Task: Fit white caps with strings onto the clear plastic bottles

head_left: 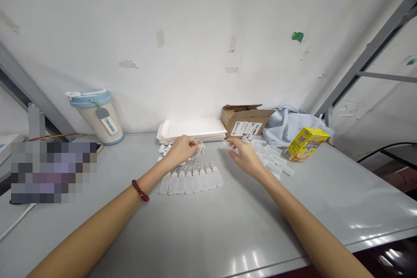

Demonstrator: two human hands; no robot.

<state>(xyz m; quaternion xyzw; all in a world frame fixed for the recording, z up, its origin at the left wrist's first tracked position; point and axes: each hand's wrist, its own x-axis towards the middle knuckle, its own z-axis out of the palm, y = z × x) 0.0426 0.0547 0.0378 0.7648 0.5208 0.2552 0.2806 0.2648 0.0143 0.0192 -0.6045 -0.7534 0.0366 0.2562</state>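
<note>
My left hand (183, 150), with a dark red bead bracelet (140, 190) on its wrist, pinches at a small tangle of thin white cords (202, 149). My right hand (245, 156) has its fingers closed around a translucent plastic sleeve (227, 146), partly hidden by the fingers. Below the hands lies a row of several translucent sleeves (196, 181), side by side, each with a thin cord at its top. Small white pieces (164, 150) are scattered left of my left hand. Beside my right hand is a loose pile of similar translucent sleeves (272, 159).
Against the wall are a stack of white flat trays (195, 129), an open cardboard box (249, 121) and a light blue cloth (289, 124). A yellow carton (306, 144) stands at right. On the left are a tumbler (97, 117) and a blurred-out object (54, 173) on the grey table (195, 234).
</note>
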